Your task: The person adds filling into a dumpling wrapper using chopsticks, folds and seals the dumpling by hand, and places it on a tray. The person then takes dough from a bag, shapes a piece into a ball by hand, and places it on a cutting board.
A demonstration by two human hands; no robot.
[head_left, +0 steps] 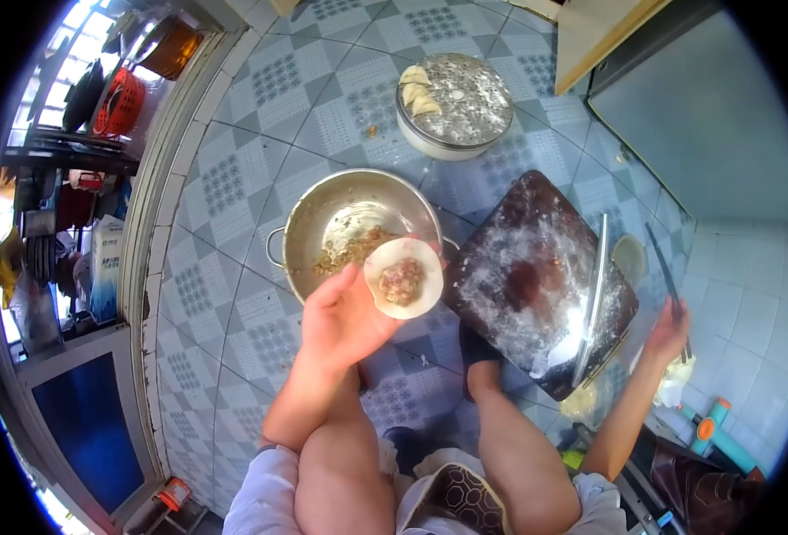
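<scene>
My left hand (349,312) is palm up over the near side of a steel pot (365,183). On its fingers lies a round dumpling wrapper (435,283) with a lump of meat filling (401,282) in the middle, unfolded. More filling (349,254) sits in the bottom of the pot. Off to the right, my right hand (668,332) is closed around dark, slender chopsticks (660,259), their tips pointing away from me. That hand is beside the right edge of a floured dark board (501,259).
A metal rolling pin (594,303) lies on the board, with a small bowl (628,259) by its right edge. Farther off, several folded dumplings (416,89) rest on a floured round lid (465,94). A shelf (82,160) with cookware is at left; a grey cabinet (697,116) stands right.
</scene>
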